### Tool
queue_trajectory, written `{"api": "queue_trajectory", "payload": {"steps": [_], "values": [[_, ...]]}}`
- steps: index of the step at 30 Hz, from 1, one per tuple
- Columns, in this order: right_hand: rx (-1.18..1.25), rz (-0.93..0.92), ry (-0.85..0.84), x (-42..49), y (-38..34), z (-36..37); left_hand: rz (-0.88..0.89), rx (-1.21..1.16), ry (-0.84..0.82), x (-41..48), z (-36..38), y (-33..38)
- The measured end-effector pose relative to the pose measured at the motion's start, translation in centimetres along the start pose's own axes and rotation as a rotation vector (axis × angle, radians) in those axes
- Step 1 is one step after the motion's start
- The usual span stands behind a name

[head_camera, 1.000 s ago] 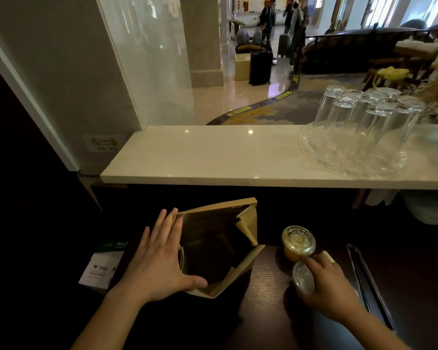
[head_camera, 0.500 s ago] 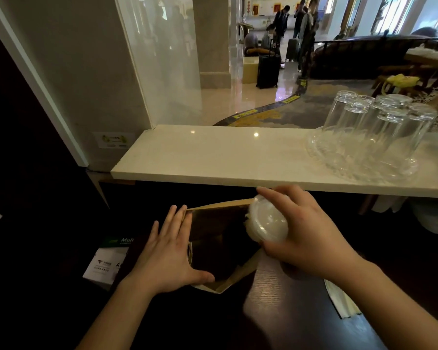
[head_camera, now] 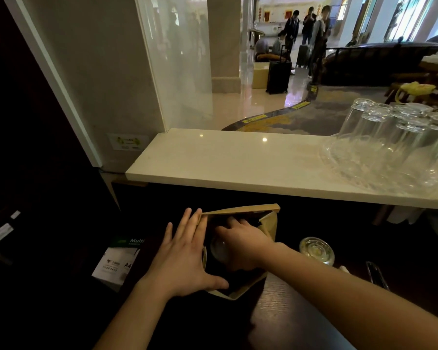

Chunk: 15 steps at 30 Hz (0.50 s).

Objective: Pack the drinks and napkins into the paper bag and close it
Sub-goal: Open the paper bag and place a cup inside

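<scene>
A brown paper bag [head_camera: 269,224] stands open on the dark counter. My left hand [head_camera: 185,258] lies flat against its left wall with fingers spread, thumb hooked over the near rim. My right hand [head_camera: 243,245] is down inside the bag's mouth, wrapped around a clear lidded drink cup [head_camera: 219,248] whose lid shows at the left of my fingers. A second lidded drink cup [head_camera: 316,250] with yellowish liquid stands on the counter to the right of the bag. A white napkin [head_camera: 344,269] corner peeks out behind my right forearm.
A marble ledge [head_camera: 238,162] runs above the counter, carrying a glass tray with several upturned glasses [head_camera: 390,137]. Metal tongs [head_camera: 377,274] lie at the right. A paper ream box [head_camera: 116,263] sits low at the left. People and suitcases stand in the lobby beyond.
My right hand has carried the clear cup from above the bag's rim down into the bag. My left hand still braces the bag's left side.
</scene>
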State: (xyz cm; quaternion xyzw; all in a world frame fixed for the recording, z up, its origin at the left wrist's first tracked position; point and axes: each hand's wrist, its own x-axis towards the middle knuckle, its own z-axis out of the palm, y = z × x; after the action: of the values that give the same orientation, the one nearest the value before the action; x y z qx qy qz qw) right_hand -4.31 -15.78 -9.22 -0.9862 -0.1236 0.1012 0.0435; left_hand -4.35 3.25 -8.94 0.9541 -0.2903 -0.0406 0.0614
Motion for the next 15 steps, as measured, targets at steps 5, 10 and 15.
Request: {"api": "queue_trajectory", "payload": {"steps": [5, 10, 15], "values": [[0.005, 0.024, -0.131, 3.2, 0.1, 1.9, 0.009, 0.017, 0.009, 0.0, 0.3, 0.1], [0.073, 0.020, -0.243, 4.6, 0.1, 3.2, 0.015, 0.040, 0.000, -0.1, 0.5, 0.2], [0.036, -0.040, -0.271, 4.8, -0.6, 3.9, 0.009, 0.030, -0.005, -0.1, 0.7, 0.6]]}}
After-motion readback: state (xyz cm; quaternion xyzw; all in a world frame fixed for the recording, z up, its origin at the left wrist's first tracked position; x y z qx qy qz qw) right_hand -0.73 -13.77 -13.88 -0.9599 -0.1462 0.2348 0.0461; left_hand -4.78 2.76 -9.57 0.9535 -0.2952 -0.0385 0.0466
